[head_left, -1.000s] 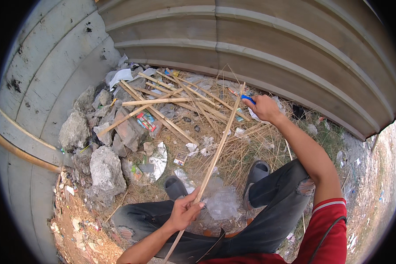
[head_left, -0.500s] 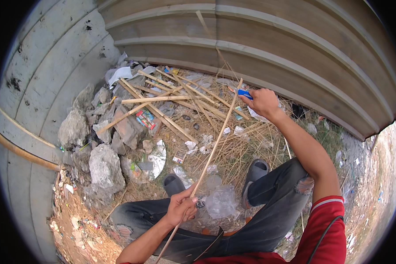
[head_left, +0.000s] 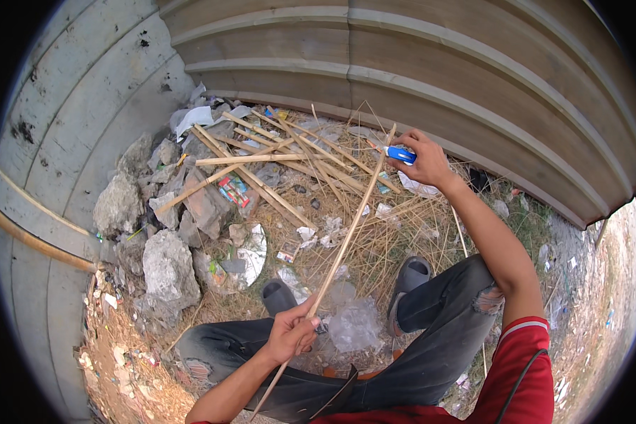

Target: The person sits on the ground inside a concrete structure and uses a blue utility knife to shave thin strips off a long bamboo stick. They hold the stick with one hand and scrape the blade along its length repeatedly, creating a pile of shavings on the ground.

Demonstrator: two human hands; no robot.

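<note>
A long, thin bamboo strip [head_left: 348, 244] slants up and away from my lap, its far tip beyond my knees. My left hand [head_left: 291, 333] is wrapped round its lower part, and the near end runs on below the hand. Near the far tip, my right hand [head_left: 428, 161] grips a blue cutter knife [head_left: 401, 155]. The knife's front end meets the strip; the blade itself is too small to make out. Thin curled shavings stand up from the ground just past the tip.
Several bamboo strips [head_left: 247, 160] lie crossed in a pile beyond my feet, over dry straw and litter. Grey rocks [head_left: 169, 268] are heaped at left. A corrugated metal wall [head_left: 431, 85] closes the far side, a grey panel wall [head_left: 92, 120] the left. A clear plastic bag [head_left: 355, 325] lies between my legs.
A sliver that was in the air against the metal wall is gone from there. My right hand has turned slightly, showing more of the blue knife handle. My left hand keeps its hold.
</note>
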